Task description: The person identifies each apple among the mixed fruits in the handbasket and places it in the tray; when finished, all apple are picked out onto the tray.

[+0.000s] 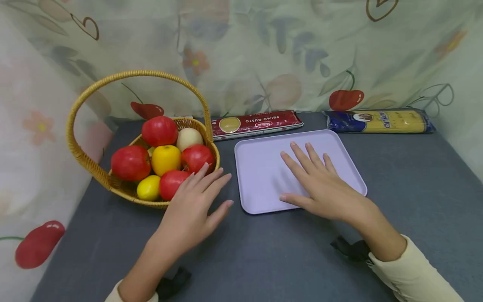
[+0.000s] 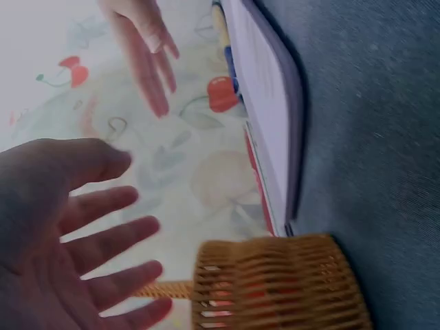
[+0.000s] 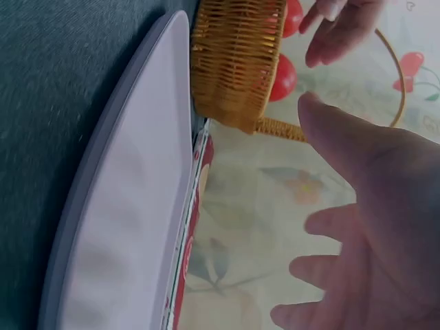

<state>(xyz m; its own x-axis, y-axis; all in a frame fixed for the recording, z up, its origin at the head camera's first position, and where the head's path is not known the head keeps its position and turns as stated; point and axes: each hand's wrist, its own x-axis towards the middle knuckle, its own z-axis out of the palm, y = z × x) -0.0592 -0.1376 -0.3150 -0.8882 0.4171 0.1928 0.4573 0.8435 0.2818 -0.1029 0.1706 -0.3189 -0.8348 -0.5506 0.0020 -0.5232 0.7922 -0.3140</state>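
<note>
My left hand (image 1: 194, 207) hovers at the front right rim of a wicker basket (image 1: 124, 193), fingers spread and holding nothing. Inside the basket are several red apples (image 1: 131, 163), an orange-yellow fruit (image 1: 166, 160), a yellow lemon (image 1: 149, 188) and a pale round fruit (image 1: 189, 139). The left fingers hide part of the front apple (image 1: 172, 183). Over the lavender tray (image 1: 256, 176) my right hand (image 1: 324, 188) is held with straight, spread fingers and an empty palm. In the right wrist view a gap shows between that hand (image 3: 371, 227) and the tray (image 3: 130, 206).
Behind the tray lies a red pasta packet (image 1: 260, 124), partly behind the basket. A blue and yellow pasta packet (image 1: 381, 121) lies at the back right. The basket's tall handle (image 1: 141, 73) arches up. A patterned curtain (image 1: 241, 54) hangs behind the grey table (image 1: 264, 260).
</note>
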